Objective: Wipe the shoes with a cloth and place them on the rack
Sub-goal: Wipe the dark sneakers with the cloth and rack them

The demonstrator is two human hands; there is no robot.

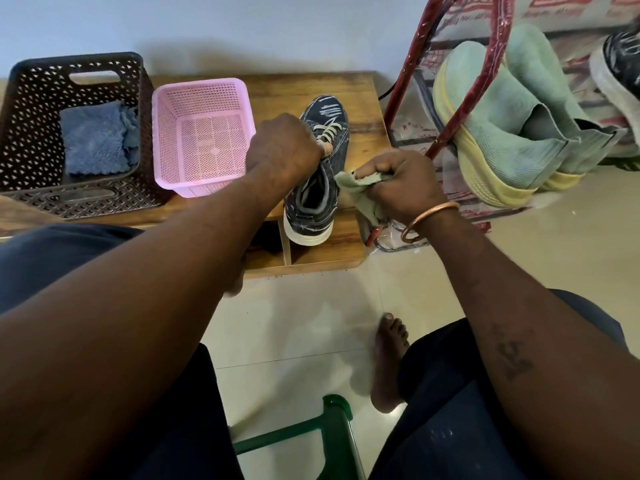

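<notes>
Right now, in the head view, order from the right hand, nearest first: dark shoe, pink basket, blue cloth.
1. dark shoe, just left of the right hand.
2. pink basket, farther left.
3. blue cloth, far left in brown basket.

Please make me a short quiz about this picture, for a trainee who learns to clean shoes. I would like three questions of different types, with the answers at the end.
1. True or false: a folded cloth lies in the pink basket.
2. What does the left hand grip? A) the dark shoe B) a brush C) a basket handle
3. Fill in the gap: the right hand holds a green ____ at the side of the shoe.

Key
1. False: the blue cloth lies in the brown basket.
2. A.
3. The green cloth.
</notes>
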